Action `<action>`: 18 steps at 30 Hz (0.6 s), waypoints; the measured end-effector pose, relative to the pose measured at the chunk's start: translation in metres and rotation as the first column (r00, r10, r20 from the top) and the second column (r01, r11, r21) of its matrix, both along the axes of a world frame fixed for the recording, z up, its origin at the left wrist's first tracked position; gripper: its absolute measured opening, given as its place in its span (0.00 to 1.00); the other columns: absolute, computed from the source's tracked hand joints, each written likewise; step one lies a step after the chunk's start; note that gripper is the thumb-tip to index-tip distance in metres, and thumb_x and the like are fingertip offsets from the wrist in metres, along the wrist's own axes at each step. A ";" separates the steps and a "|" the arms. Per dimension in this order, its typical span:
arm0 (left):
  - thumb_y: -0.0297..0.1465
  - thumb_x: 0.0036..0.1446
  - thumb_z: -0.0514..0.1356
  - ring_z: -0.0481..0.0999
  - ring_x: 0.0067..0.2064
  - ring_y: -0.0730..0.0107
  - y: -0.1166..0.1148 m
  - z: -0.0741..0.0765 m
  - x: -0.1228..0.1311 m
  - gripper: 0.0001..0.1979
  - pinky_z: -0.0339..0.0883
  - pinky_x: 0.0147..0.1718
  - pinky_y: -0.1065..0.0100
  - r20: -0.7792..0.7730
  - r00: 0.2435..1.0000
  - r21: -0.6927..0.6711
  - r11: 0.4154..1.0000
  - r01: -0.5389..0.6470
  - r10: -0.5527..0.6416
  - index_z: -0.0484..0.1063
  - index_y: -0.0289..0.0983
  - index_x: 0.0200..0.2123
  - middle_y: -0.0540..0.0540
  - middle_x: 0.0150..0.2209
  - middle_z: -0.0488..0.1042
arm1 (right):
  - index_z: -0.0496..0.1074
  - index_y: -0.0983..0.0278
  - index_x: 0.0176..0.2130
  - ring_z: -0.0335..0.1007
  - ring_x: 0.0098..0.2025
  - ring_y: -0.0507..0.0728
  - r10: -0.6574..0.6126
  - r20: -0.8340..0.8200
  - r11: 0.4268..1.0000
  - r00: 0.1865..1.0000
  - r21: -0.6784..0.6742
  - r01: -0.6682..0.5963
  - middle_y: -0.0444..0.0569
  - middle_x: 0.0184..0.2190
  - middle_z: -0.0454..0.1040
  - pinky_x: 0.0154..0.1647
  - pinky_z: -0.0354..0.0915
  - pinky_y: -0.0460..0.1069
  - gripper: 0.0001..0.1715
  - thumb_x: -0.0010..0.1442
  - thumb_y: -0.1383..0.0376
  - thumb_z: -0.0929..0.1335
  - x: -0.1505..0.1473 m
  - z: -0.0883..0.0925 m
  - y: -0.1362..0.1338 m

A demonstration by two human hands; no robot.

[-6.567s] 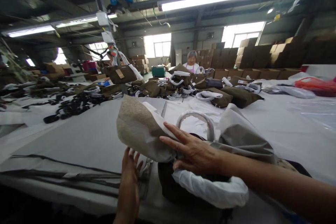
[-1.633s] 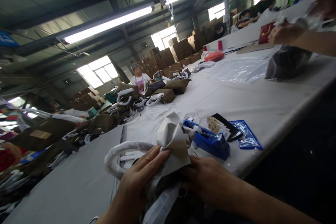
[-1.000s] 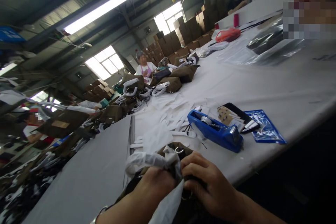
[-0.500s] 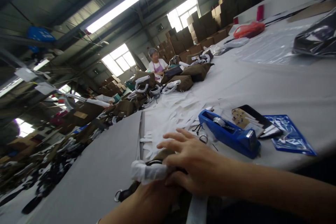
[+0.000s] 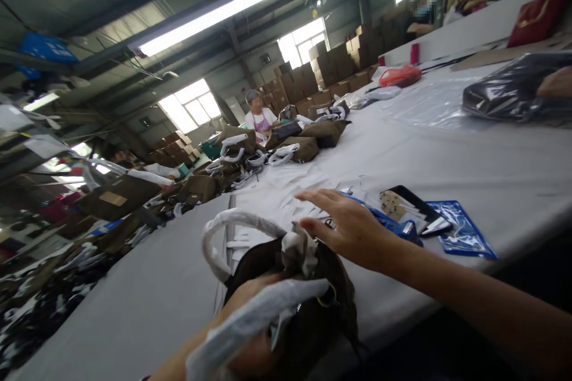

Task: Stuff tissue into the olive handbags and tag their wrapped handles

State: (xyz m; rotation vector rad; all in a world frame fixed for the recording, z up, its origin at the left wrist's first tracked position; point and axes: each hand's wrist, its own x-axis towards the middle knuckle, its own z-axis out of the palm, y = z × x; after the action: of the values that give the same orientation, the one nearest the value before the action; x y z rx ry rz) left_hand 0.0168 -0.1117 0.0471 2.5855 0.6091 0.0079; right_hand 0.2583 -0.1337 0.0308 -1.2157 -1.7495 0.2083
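My left hand grips a dark brown handbag at the near table edge; white paper wraps its handles, and a wrapped strap crosses my fingers. My right hand hovers open just above the bag's top, fingers stretched toward the left. It partly covers a blue tape dispenser on the grey table. White paper stuffing pokes out of the bag's mouth.
A phone with a card and a blue plastic pouch lie right of the dispenser. Several brown bags are piled farther along, with a seated person behind them. Another person's hand rests on a plastic-wrapped bag.
My right hand has lifted off the bag and opened above it. The bag has tipped up so its wrapped handle loop stands clear, with my left hand gripping it from beneath.
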 end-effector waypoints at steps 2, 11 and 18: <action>0.38 0.59 0.61 0.68 0.63 0.53 0.007 0.009 -0.008 0.32 0.61 0.63 0.57 -0.037 0.999 -0.117 0.993 -0.019 0.015 0.62 0.45 0.66 0.45 0.65 0.68 | 0.69 0.64 0.59 0.69 0.55 0.64 -0.133 0.010 0.987 0.991 -0.092 0.134 0.56 0.50 0.75 0.58 0.65 0.61 0.27 0.66 0.53 0.67 0.011 -0.026 -0.017; 0.34 0.66 0.55 0.73 0.61 0.57 0.015 -0.011 0.011 0.23 0.64 0.62 0.57 0.038 0.976 -0.131 0.969 -0.209 0.216 0.68 0.39 0.62 0.42 0.61 0.72 | 0.61 0.62 0.59 0.72 0.35 0.56 -0.292 -0.308 0.950 0.905 -0.199 0.239 0.51 0.41 0.71 0.33 0.70 0.50 0.27 0.66 0.54 0.67 -0.013 -0.089 -0.045; 0.33 0.59 0.64 0.78 0.54 0.56 0.014 0.011 0.042 0.25 0.72 0.53 0.64 -0.021 0.991 -0.168 0.977 -0.133 0.131 0.69 0.40 0.60 0.44 0.53 0.79 | 0.68 0.57 0.60 0.74 0.38 0.55 0.221 -0.032 0.974 0.975 -0.050 -0.223 0.49 0.42 0.75 0.35 0.66 0.48 0.21 0.69 0.59 0.65 0.003 -0.084 -0.051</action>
State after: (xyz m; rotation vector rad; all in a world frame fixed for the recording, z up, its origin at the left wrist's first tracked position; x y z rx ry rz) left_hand 0.0587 -0.0972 0.0578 2.3788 0.7511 -0.0128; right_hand 0.2615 -0.1846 -0.0528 -1.0482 -1.8663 0.4035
